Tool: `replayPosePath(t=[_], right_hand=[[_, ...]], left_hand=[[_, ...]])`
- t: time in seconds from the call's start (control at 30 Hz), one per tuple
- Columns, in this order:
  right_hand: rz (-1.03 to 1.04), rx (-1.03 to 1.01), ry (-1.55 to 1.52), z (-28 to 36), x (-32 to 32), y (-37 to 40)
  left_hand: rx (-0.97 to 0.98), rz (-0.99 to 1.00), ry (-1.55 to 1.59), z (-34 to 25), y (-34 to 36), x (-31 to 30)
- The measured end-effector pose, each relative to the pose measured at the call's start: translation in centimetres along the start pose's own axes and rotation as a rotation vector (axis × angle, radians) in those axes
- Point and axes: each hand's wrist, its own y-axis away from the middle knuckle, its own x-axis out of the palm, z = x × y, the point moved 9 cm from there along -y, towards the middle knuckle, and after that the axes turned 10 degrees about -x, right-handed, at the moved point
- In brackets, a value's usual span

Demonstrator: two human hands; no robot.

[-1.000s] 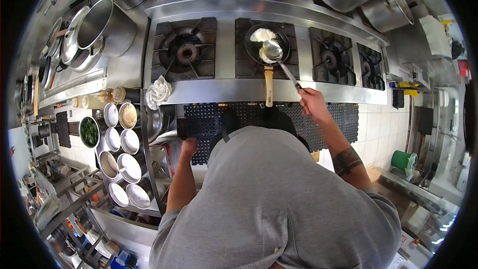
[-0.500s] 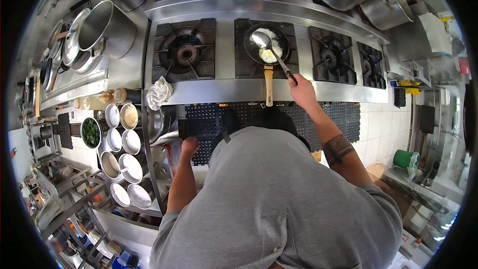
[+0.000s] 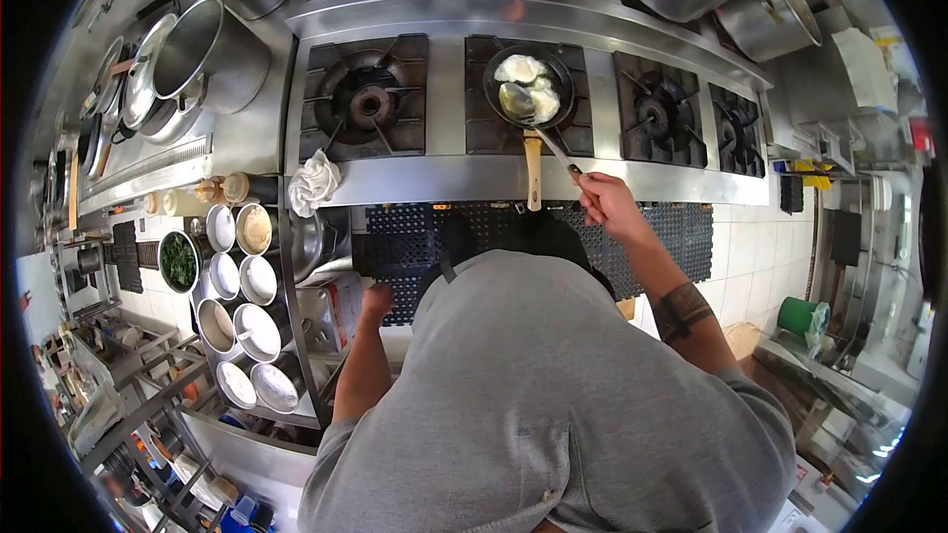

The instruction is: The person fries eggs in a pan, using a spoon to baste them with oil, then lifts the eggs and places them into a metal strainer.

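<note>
My right hand (image 3: 609, 203) is closed around the dark handle end of a large metal spoon (image 3: 555, 146). The spoon's bowl is inside a small black frying pan (image 3: 569, 81), at its near left side, touching or just over the food. White, partly set eggs (image 3: 520, 68) lie in the pan in two patches. The pan sits on a burner grate, and its wooden handle (image 3: 534, 173) points toward me with no hand on it. My left hand (image 3: 375, 299) hangs low beside my body, near the counter edge; its fingers are hidden.
A crumpled white cloth (image 3: 315, 184) lies on the stove's front left corner. Black burner grates (image 3: 367, 97) flank the pan. Several round containers (image 3: 259, 280) and a bowl of greens (image 3: 179, 262) stand at left. Large pots (image 3: 215, 57) are at the back left; more stand at the back right.
The spoon's bowl has moved from the eggs' upper middle toward the near left side of the pan. My right hand has drawn back toward me and slightly right. The left hand is nearly still.
</note>
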Motion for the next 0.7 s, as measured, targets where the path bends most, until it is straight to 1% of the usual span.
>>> replayPosePath(t=[0.03,0.1,0.13,0.17,0.2,0.23,0.27,0.3,0.33,0.4,0.43,0.5,0.53,0.6,0.63,0.67,0.7], right_hand=[[-0.003,0.012,-0.032,0.2,-0.4,0.3],[-0.026,-0.013,0.014,1.0,-1.5,0.6],[-0.049,-0.039,0.062,1.4,-2.3,0.6],[-0.06,-0.056,0.234,1.9,-3.4,0.2],[-0.061,-0.056,0.233,1.5,-3.8,0.1],[-0.197,-0.308,0.765,4.5,-4.7,0.6],[-0.333,-0.563,1.297,7.5,-3.9,1.8],[-0.349,-0.447,1.287,8.2,-3.6,2.1],[-0.352,-0.445,1.287,8.3,-3.4,1.8],[-0.325,-0.418,1.247,8.0,-3.0,0.8],[-0.325,-0.417,1.244,7.6,-2.7,0.2],[-0.282,-0.519,1.068,7.0,-1.5,-0.8],[-0.282,-0.52,1.066,7.0,-1.0,-1.0],[-0.245,-0.433,1.007,6.3,-0.2,-1.8],[-0.241,-0.434,1.008,6.1,0.0,-2.3],[-0.235,-0.443,1.037,5.7,0.2,-2.8],[-0.231,-0.452,1.067,5.6,0.3,-3.1]], left_hand=[[0.0,0.002,-0.001,-0.1,-0.2,0.0],[-0.216,-0.075,0.132,0.9,-0.8,-1.2],[-0.216,-0.075,0.131,0.5,-0.9,-1.4],[-0.22,-0.121,0.195,0.2,-1.0,-2.1],[-0.225,-0.168,0.259,-0.2,-1.0,-2.8],[-0.225,-0.168,0.258,-1.5,-0.7,-3.5],[-0.316,-0.159,0.374,-2.7,0.0,-4.2],[-0.407,-0.15,0.489,-3.7,0.8,-4.7],[-0.405,-0.148,0.488,-5.1,1.3,-5.1],[-0.496,-0.157,0.559,-5.9,2.2,-5.6],[-0.497,-0.158,0.556,-5.6,2.2,-5.5],[-0.511,-0.133,0.619,-4.9,2.0,-5.0],[-0.511,-0.134,0.618,-5.4,2.4,-5.2],[-0.534,-0.159,0.581,-6.7,3.8,-6.0],[-0.537,-0.161,0.583,-4.7,3.2,-5.3],[-0.444,-0.134,0.467,-2.2,1.6,-4.2],[-0.349,-0.107,0.351,-1.4,0.7,-3.5]])
